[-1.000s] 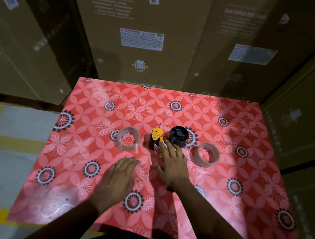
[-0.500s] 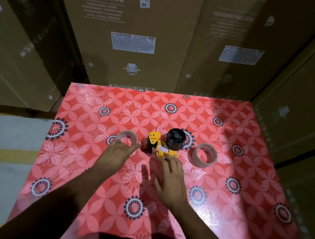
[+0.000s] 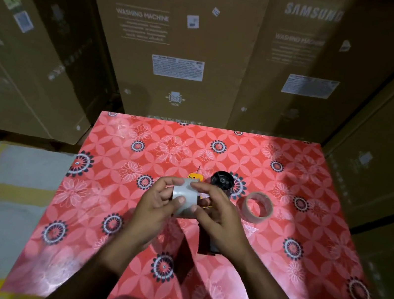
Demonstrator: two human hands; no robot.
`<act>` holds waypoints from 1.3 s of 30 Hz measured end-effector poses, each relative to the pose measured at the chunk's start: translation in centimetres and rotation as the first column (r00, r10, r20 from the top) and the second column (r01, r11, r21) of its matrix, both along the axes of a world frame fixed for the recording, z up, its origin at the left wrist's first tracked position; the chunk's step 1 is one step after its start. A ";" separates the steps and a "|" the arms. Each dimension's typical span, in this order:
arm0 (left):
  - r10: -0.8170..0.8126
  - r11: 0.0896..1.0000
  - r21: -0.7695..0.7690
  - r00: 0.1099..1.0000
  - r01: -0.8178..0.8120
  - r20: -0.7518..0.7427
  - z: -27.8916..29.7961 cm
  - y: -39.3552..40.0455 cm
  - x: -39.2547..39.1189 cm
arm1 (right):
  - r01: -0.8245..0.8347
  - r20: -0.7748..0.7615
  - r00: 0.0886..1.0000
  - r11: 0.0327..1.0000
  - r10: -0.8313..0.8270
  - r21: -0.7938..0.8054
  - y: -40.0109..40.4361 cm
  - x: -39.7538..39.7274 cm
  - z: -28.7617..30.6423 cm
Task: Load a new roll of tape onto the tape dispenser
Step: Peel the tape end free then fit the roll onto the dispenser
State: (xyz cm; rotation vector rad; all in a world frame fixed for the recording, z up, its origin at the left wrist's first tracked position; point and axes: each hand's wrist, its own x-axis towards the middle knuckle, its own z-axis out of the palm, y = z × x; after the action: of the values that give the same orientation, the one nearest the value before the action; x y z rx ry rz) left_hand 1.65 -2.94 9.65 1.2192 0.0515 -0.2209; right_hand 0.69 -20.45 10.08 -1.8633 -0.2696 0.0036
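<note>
The roll of clear tape (image 3: pixel 186 197) is up off the table, held edge-on between both hands, just in front of the tape dispenser (image 3: pixel 220 183). The left hand (image 3: pixel 158 205) clamps it from the left, thumb pressed on the near face and fingers curled over the top. The right hand (image 3: pixel 218 215) pinches it from the right, fingertips on the upper rim and thumb at the lower edge. Both hands close on the same roll, nearly touching each other.

Behind the roll, the dispenser lies on the table (image 3: pixel 305 245), its black hub standing bare with nothing on it, a yellow part peeking out beside it; the black handle runs back under the right wrist. Just right of the dispenser, apart from it, a second roll of tape (image 3: pixel 257 208) lies flat on the red flowered cloth.

Around the table stand tall cardboard boxes (image 3: pixel 172 40) marked as washing machines, all shut, so what is inside I cannot tell.
</note>
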 end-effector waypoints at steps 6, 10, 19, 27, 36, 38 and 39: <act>0.083 0.975 0.198 0.992 -0.101 0.095 0.7 -1.0 -1.5 | 0.042 0.004 0.999 0.995 -0.042 0.089 -0.4 -0.6 -1.1; -0.006 0.964 0.266 0.994 -0.024 0.109 1.0 -0.8 -2.7 | 0.099 -0.037 0.995 0.983 -0.095 0.154 -0.4 -1.1 -1.9; 0.070 0.954 0.283 0.990 -0.101 0.119 1.1 -1.0 -3.6 | 0.122 -0.021 0.993 0.982 -0.120 0.145 -0.5 -1.8 -1.7; 0.057 0.955 0.282 0.988 -0.095 0.141 1.1 -1.1 -3.6 | 0.050 0.002 0.999 0.981 -0.052 0.186 -0.7 -2.0 -0.7; 0.060 0.965 0.245 0.989 -0.093 0.136 1.3 -1.3 -3.1 | 0.088 -0.056 0.995 0.966 -0.077 0.242 -0.5 -2.0 -1.2; 0.025 0.966 0.250 0.991 -0.057 0.128 1.2 -1.0 -3.0 | 0.067 -0.064 0.997 0.968 -0.053 0.241 -0.7 -2.0 -1.3; 0.004 0.970 0.240 0.993 -0.033 0.117 1.1 -1.0 -3.0 | 0.088 -0.070 0.995 0.969 -0.074 0.229 -0.8 -2.0 -1.5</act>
State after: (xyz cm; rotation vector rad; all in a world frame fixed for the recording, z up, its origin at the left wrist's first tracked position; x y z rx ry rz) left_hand -1.38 -3.93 10.74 1.4723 -0.0118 -0.1289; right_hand -1.28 -21.24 8.61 -1.6366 -0.1443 -0.0257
